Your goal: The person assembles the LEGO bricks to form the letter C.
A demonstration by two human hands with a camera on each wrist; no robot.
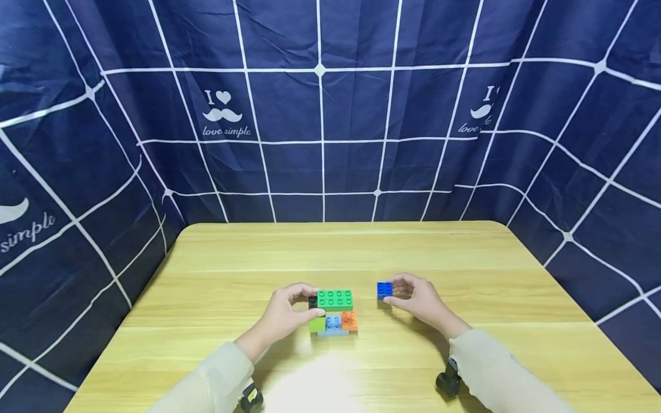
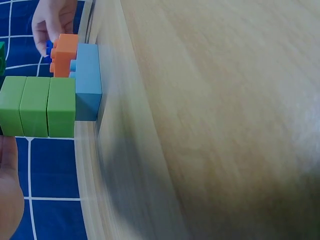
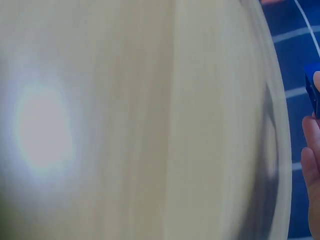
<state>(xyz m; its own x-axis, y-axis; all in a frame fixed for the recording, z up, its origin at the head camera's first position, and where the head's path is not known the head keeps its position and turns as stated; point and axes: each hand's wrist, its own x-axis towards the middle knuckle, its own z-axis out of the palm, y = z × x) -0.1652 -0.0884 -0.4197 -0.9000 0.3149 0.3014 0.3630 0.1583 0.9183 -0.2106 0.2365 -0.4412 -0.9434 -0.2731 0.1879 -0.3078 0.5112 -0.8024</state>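
Note:
In the head view, my left hand (image 1: pixel 281 315) grips the left side of a toy-brick build by its black brick (image 1: pixel 312 302) and lime-green bricks (image 1: pixel 317 326). A green brick (image 1: pixel 334 300) forms the far top of it; nearer are a light blue brick (image 1: pixel 333 324) and an orange brick (image 1: pixel 349 321). Three lime-green bricks (image 2: pixel 36 106) are stacked beside the light blue base (image 2: pixel 88 82) in the left wrist view. To the right, apart from the build, my right hand (image 1: pixel 422 299) pinches a dark blue brick (image 1: pixel 384 289) between thumb and fingers. The right wrist view catches only that brick's edge (image 3: pixel 311 90).
Both hands work over a light wooden table (image 1: pixel 232 252). Dark blue curtains (image 1: pixel 351 115) with white grid lines stand behind it and at both sides. A black wrist device (image 1: pixel 448 380) hangs beneath the right sleeve, another (image 1: pixel 251 397) beneath the left.

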